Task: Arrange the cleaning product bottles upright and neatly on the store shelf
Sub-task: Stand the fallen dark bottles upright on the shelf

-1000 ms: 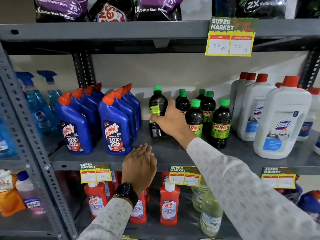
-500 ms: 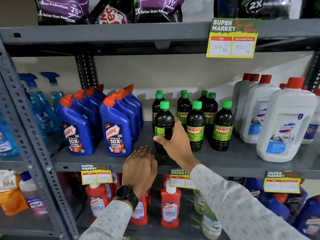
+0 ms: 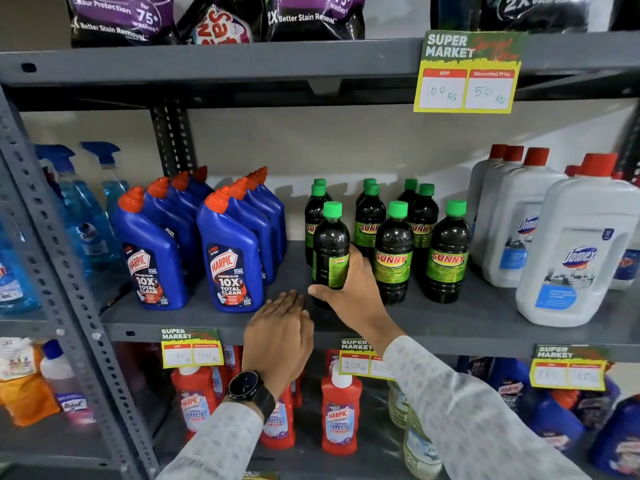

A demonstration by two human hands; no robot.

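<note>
The right hand (image 3: 353, 292) has its grip closed around the lower half of a dark bottle with a green cap (image 3: 330, 252), thumb across the front below the label and the other fingers wrapped behind. The bottle stands upright at the front left of the green-capped group on the middle shelf (image 3: 467, 318), its label turned partly sideways so the brand name does not face out. A second ago this same bottle was further back, level with the rear rows, with the hand reaching deep over the shelf; half a second ago it had come forward, and now it sits nearer the shelf edge, roughly in line with the two front Sunny bottles (image 3: 393, 252) to its right. Whether its base touches the shelf I cannot tell, as the hand hides it.

The left hand (image 3: 278, 336) lies flat, palm down and fingers together, on the front lip of the shelf just beside the held bottle; its grip is empty and loose, and it has hardly shifted across the three moments. A black watch (image 3: 246, 388) shows at that wrist.

To the left stand the blue Harpic bottles (image 3: 230, 261) in two files, to the right the white Domex jugs (image 3: 576, 254), all upright and unmoved.
</note>
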